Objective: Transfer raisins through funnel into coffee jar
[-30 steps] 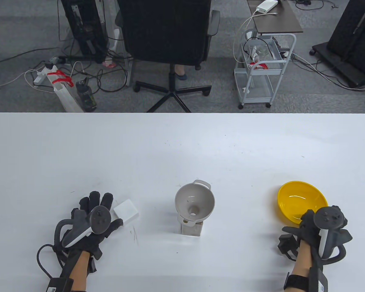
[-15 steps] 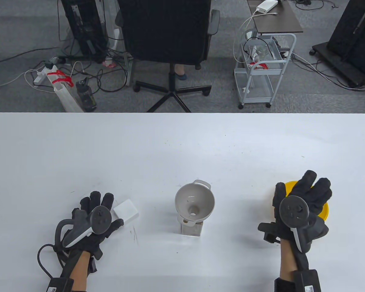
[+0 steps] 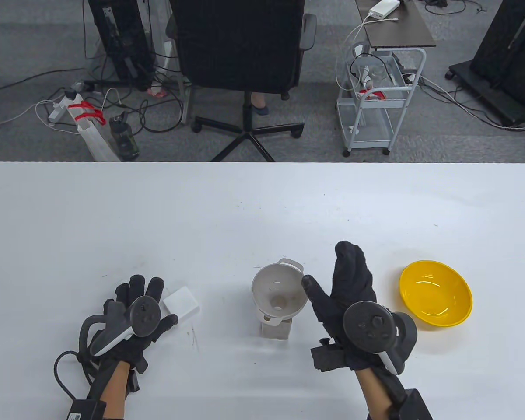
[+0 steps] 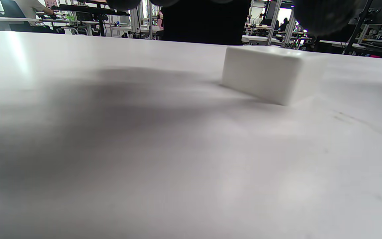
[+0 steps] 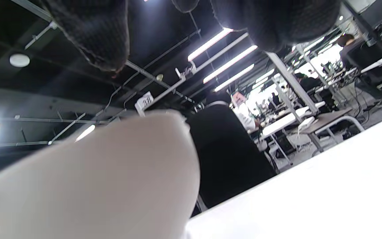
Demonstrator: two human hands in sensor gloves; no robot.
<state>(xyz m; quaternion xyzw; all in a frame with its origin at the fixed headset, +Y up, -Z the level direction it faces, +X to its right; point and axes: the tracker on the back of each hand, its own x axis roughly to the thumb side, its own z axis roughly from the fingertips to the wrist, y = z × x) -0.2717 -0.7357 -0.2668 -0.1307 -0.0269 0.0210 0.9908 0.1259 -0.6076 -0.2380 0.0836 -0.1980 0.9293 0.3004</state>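
Note:
A grey funnel (image 3: 279, 294) sits in the mouth of a small square jar (image 3: 276, 330) at the table's front centre. The funnel's outer wall fills the lower left of the right wrist view (image 5: 88, 179). A yellow bowl (image 3: 435, 293) stands to the right and looks empty; no raisins show. My right hand (image 3: 332, 284) is open, fingers spread, just right of the funnel, its thumb near the rim. My left hand (image 3: 140, 302) lies flat and open on the table beside a white box (image 3: 181, 305), which also shows in the left wrist view (image 4: 270, 73).
The white table (image 3: 262, 210) stretches far back behind the objects. Beyond its far edge stand an office chair (image 3: 240, 52), a wire cart (image 3: 374, 100) and floor cables.
My right hand left the yellow bowl and moved left, opening up, to a spot just beside the funnel. The left hand and the objects stayed still.

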